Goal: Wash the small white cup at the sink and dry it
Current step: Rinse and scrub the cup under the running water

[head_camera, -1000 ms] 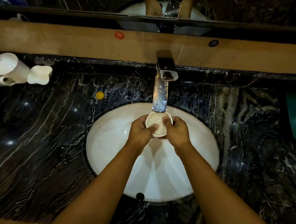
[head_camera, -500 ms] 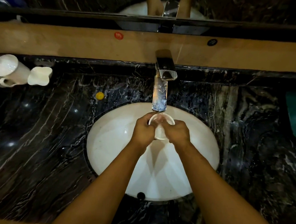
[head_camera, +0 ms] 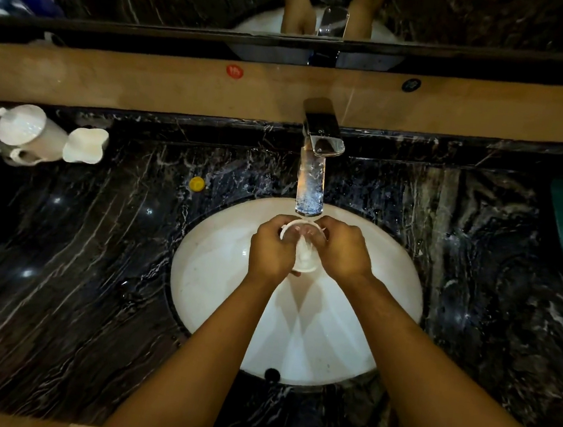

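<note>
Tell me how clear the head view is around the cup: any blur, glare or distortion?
Head view: dim, warm light; the cup is partly hidden by both hands and smeared by running water; glare spots dot the counter; wide-angle bending curves the edges.

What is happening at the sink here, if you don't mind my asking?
A person is washing a small white cup under running water from the tap. The left hand and the right hand hold it together over the white basin, with fingers at its rim. It is wet and not yet dried. On the dark marble counter, far left, stand a white lidded jug and another white cup, untouched.
</note>
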Demonstrator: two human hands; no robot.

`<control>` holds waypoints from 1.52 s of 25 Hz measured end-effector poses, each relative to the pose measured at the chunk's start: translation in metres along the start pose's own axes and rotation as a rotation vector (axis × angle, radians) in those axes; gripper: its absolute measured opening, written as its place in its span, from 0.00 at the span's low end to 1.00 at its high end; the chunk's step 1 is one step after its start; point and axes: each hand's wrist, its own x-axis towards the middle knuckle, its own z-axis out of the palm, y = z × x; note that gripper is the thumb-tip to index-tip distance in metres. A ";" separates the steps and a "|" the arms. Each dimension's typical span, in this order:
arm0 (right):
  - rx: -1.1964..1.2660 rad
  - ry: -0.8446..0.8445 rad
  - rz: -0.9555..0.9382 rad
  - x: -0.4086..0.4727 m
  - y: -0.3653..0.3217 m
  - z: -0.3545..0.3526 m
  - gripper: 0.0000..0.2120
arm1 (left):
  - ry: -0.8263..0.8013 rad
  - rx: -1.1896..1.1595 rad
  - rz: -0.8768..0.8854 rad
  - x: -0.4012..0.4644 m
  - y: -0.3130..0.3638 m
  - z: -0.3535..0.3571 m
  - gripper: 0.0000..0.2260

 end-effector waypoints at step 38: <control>0.238 0.010 0.168 -0.003 -0.003 0.006 0.15 | -0.110 -0.096 -0.254 0.020 -0.002 -0.006 0.02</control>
